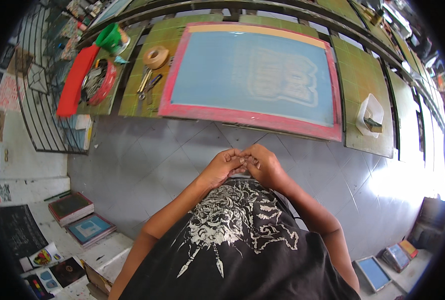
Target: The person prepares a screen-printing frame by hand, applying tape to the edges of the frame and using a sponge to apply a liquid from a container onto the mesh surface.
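Note:
Just in front of my black printed shirt (pixel 237 220), my left hand (pixel 223 166) and my right hand (pixel 264 164) meet at the fingertips. The fingers of both are curled and pinched together; whatever may be between them is too small or hidden to make out. Beyond the hands, a large screen printing frame (pixel 250 126) with a pink-red border and blue mesh lies on the worktable. Pale lettering shows on the right part of its mesh, and a strip of tan tape runs along its far edge. Neither hand touches the frame.
Left of the frame lie a tape roll (pixel 155 57), some hand tools (pixel 149 82), a round red container (pixel 101 82), a red strip (pixel 77 80) and a green bucket (pixel 113 39). To the right sits a white tub (pixel 371 112). Smaller screens (pixel 90 229) are stacked lower left.

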The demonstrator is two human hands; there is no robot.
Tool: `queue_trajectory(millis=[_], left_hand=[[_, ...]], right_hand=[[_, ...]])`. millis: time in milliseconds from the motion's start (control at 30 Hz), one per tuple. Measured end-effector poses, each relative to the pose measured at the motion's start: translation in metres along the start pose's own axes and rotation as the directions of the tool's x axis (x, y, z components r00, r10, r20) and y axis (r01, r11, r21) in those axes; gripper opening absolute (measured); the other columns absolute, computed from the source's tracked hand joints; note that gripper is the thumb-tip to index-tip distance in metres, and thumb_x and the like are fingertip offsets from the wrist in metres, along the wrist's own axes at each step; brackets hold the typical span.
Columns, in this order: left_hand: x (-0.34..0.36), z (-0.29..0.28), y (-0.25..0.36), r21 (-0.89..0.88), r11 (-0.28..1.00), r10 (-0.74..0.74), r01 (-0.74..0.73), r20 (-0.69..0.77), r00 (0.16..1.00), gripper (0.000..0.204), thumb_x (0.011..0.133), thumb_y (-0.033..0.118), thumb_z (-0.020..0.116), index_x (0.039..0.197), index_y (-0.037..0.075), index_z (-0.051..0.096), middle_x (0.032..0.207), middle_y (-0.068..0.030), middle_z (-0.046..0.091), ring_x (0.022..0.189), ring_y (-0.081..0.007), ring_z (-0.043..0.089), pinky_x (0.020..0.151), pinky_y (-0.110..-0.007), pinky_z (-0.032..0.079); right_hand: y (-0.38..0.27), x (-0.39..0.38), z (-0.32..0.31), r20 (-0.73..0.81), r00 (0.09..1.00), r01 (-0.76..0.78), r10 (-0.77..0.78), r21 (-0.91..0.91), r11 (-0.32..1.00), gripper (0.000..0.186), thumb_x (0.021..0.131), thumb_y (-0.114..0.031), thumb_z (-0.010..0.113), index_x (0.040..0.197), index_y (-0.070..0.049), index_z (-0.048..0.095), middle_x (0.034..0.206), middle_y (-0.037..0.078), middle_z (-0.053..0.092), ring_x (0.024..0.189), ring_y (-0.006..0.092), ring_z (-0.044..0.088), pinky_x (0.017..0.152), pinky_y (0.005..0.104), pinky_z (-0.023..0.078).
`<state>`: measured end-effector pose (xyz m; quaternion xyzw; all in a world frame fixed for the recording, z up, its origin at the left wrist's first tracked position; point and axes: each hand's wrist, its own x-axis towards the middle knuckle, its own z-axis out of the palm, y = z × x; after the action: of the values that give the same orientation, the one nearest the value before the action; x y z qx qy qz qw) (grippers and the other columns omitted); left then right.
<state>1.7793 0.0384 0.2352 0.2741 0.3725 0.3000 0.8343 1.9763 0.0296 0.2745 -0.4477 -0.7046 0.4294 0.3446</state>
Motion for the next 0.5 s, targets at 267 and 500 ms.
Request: queue_trajectory(millis=[267, 500], left_hand=[[-0.096, -0.066, -0.051, -0.325, 0.936, 0.089, -0.133, -0.147, 0.985, 0.024, 0.105, 0.021, 0.049, 0.117, 0.001, 0.057, 0.107, -0.0105, 0.065, 0.099, -0.0204, 0.065, 0.087, -0.031, 0.054], [-0.142, -0.062, -0.054, -0.419, 0.892, 0.189, -0.169, 0.006, 0.982, 0.071, 0.102, 0.051, 0.044, 0.153, 0.004, 0.028, 0.153, -0.0140, 0.039, 0.138, -0.0292, 0.043, 0.104, -0.043, 0.045]], right_hand=[[-0.016, -0.011, 0.102, 0.084, 0.977, 0.211, -0.194, -0.326, 0.922, 0.027, 0.087, -0.013, 0.063, 0.113, -0.008, 0.071, 0.110, 0.012, 0.065, 0.102, 0.0319, 0.064, 0.084, 0.0424, 0.054], [-0.009, -0.007, 0.144, -0.043, 0.982, 0.164, -0.183, -0.274, 0.948, 0.012, 0.089, -0.012, 0.060, 0.096, -0.005, 0.067, 0.092, 0.013, 0.066, 0.087, 0.0339, 0.065, 0.073, 0.0450, 0.053]])
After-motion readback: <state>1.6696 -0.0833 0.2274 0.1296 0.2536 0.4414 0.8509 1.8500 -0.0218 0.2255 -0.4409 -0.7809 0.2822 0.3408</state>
